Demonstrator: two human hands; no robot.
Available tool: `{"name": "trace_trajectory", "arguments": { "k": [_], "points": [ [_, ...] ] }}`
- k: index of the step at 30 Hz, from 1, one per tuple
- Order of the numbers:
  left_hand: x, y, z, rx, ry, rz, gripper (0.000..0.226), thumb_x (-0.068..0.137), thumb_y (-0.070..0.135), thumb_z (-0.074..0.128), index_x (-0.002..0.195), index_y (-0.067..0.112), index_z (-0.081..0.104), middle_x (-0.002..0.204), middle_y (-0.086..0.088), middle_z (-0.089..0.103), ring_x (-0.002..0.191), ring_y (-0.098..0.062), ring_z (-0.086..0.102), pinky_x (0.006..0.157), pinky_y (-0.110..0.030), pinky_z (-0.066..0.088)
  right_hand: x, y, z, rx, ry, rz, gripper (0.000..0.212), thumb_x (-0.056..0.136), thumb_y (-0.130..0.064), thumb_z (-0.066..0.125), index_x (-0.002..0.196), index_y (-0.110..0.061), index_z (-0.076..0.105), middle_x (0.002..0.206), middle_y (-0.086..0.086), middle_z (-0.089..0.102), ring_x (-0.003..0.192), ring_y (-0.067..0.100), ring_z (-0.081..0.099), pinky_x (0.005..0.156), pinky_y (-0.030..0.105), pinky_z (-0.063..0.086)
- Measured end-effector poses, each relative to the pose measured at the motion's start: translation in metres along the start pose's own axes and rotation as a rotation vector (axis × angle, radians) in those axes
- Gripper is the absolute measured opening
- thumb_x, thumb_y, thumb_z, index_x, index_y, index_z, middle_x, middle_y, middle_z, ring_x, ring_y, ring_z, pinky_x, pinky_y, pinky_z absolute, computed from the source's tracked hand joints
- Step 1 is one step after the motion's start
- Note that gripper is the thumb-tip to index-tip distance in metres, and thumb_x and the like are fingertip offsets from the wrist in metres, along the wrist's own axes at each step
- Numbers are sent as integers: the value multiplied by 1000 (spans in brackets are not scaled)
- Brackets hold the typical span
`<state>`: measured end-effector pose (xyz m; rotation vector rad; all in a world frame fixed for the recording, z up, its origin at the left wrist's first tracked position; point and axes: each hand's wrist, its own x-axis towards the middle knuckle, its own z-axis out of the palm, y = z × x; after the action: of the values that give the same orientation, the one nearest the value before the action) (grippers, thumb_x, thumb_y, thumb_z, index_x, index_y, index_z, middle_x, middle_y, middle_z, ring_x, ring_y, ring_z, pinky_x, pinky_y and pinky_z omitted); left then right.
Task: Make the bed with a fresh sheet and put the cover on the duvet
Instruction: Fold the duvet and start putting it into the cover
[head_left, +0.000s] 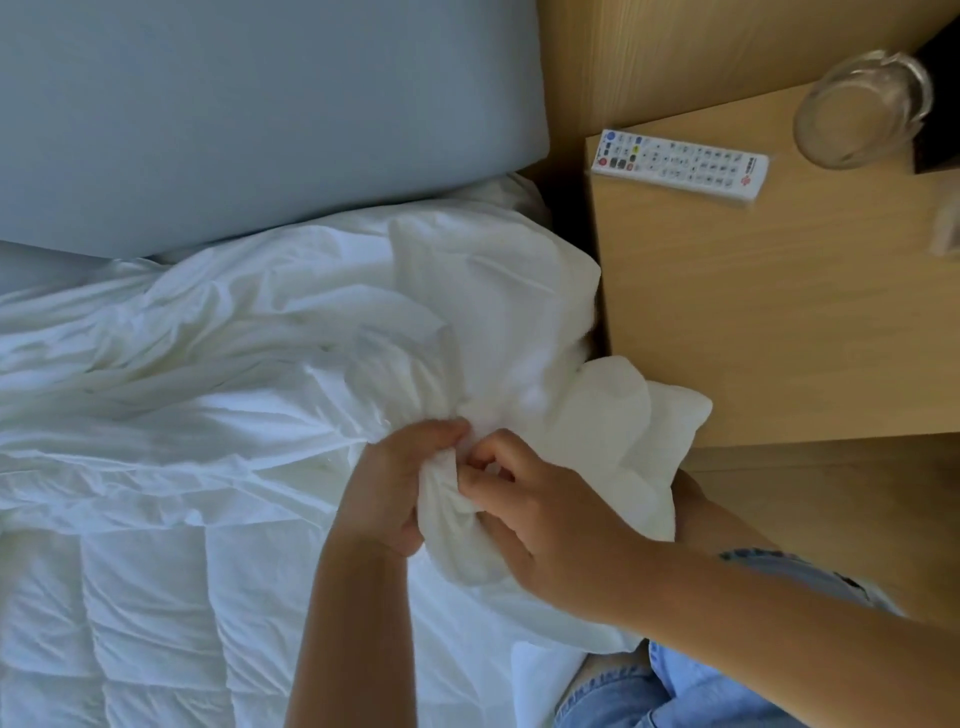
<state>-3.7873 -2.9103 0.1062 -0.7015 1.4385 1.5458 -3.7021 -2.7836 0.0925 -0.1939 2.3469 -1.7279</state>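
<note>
soft grey-blue headboard up at top left. wooden bedside table on the right. flat on top, near the corner closest to the headboard, a white remote with lots of little buttons. clear round glass dish further right, just beside a dark box.

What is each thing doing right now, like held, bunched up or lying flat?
Left hand: grips the bunched white cloth.
Right hand: pinches the same bunch.
White cloth: crumpled, gathered at the hands.
Quilted bedding: spread flat, partly uncovered.
Remote control: lying flat on the nightstand, buttons up.
Glass dish: upright, looks empty.
</note>
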Motion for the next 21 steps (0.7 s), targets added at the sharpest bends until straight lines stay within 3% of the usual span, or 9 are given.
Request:
{"name": "trace_trajectory", "arguments": {
  "k": [2, 5, 7, 9, 11, 13, 15, 21],
  "points": [
    [2, -2, 8, -227, -70, 43, 13, 66, 15, 60, 60, 8, 68, 57, -9, 61, 53, -22, 64, 51, -25, 52, 4, -1, -7, 170, 67, 65, 32, 88, -12, 51, 119, -12, 60, 106, 1, 51, 80, 8, 53, 69, 20, 45],
    [3, -9, 23, -421, -121, 103, 43, 88, 31, 40, 91, 2, 72, 84, -17, 68, 81, -29, 68, 73, -34, 56, 16, 9, -26, 447, 281, 252, 32, 85, -25, 60, 116, -27, 55, 103, -10, 51, 95, 3, 53, 75, 18, 47],
    [0, -17, 30, -481, -219, 86, 53, 92, 43, 41, 115, 3, 64, 107, -18, 67, 100, -30, 65, 88, -39, 52, 25, 19, -34, 306, 254, 350, 49, 86, -31, 63, 132, -25, 46, 117, -16, 45, 111, -2, 45, 88, 18, 45],
    [-3, -20, 29, -420, -249, 3, 47, 76, 40, 67, 108, 6, 70, 99, -13, 70, 93, -26, 67, 84, -35, 53, 30, 24, -34, 167, 34, 349, 56, 90, -28, 60, 141, -20, 39, 130, -9, 42, 123, 4, 39, 101, 22, 38],
    [-5, -23, 15, -335, -283, -110, 41, 59, 27, 78, 94, 6, 74, 86, -12, 71, 83, -25, 69, 77, -34, 55, 30, 24, -31, 98, -115, 273, 42, 94, -22, 56, 134, -15, 49, 127, -1, 48, 119, 12, 45, 101, 27, 37],
    [-6, -22, 0, -228, -267, -205, 41, 51, 17, 75, 89, 4, 73, 84, -14, 68, 81, -26, 67, 77, -37, 52, 27, 23, -29, 5, -153, 194, 20, 95, -19, 53, 111, -11, 62, 107, 0, 55, 99, 14, 50, 89, 35, 44],
    [-5, -22, -9, -107, -209, -245, 38, 48, 12, 69, 85, 4, 73, 82, -14, 66, 81, -25, 65, 75, -36, 51, 28, 22, -27, -72, -178, 162, 14, 94, -20, 54, 95, -9, 62, 91, -3, 50, 85, 10, 43, 76, 39, 45],
    [-10, -21, -16, 162, -12, -143, 44, 41, 21, 70, 83, 7, 75, 84, -17, 69, 79, -30, 68, 66, -36, 53, 38, 13, -25, -117, -140, 87, 12, 93, -15, 52, 86, -8, 58, 75, -10, 38, 70, 9, 37, 61, 27, 30]
  ]
}}
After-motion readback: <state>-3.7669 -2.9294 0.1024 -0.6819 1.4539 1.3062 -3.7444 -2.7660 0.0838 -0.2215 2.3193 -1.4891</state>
